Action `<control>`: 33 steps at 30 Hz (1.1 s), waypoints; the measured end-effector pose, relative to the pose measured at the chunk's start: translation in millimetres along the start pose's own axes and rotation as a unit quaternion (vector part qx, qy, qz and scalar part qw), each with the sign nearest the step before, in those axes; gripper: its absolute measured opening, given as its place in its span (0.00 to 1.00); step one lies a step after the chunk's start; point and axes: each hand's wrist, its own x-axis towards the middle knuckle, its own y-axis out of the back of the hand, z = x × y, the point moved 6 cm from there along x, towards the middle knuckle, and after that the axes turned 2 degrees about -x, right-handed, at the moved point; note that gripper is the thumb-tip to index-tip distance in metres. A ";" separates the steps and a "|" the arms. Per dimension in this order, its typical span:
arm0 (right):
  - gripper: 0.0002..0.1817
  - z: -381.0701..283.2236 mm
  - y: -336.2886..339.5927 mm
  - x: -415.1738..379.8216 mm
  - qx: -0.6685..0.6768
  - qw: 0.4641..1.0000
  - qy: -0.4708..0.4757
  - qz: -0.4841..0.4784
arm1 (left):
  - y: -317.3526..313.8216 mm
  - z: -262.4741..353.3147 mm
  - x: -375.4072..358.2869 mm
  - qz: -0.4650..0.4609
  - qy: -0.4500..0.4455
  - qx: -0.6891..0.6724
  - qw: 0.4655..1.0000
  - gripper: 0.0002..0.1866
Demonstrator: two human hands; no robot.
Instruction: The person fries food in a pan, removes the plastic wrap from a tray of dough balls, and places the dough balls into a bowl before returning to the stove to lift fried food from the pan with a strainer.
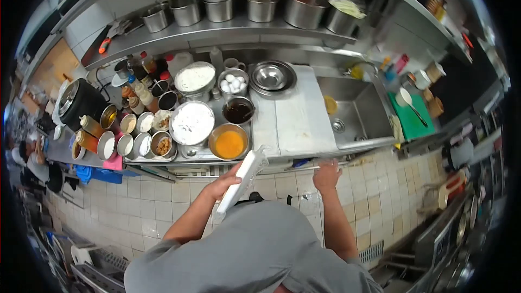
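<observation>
My left hand [223, 183] is closed round the edge of a flat white tray [239, 182], held tilted in front of the counter's edge. Clear, crinkled plastic hangs along the tray's right side. Just beyond its upper end, a metal bowl of orange liquid [230, 144], perhaps beaten egg, stands on the counter. Off to the right, my right hand [326, 176] is by the counter edge, below the white cloth [304, 114]. Its fingers are blurred, and I cannot make out anything in them.
Bowls of white powder [192, 123], a bowl of eggs [233, 83] and a bowl of dark liquid [239, 110] crowd the counter's left. Stacked metal bowls [269, 77] stand behind the cloth. A sink [355, 103] and green cutting board [411, 116] are at right. Pots [261, 7] line the shelf.
</observation>
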 end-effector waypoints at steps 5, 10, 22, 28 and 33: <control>0.09 20.2 -2.6 109.2 0.204 0.970 0.049 0.124 | -0.9 13.8 4.5 0.079 -0.005 -0.067 0.995 0.50; 0.08 -47.5 8.1 272.5 0.275 0.941 0.154 0.123 | -15.5 19.0 5.0 0.166 -0.098 -0.090 0.977 0.54; 0.14 -135.9 -245.1 708.7 -0.130 0.766 0.588 0.227 | -187.8 -72.1 -18.9 0.601 -0.258 -0.166 0.738 0.57; 0.13 -169.4 -163.4 679.0 0.134 0.904 0.388 -0.123 | -259.6 -77.5 12.7 0.614 -0.314 -0.186 0.700 0.60; 0.05 -155.0 -108.3 606.7 0.152 0.919 0.157 -0.329 | -270.9 -80.4 7.2 0.605 -0.334 -0.191 0.698 0.58</control>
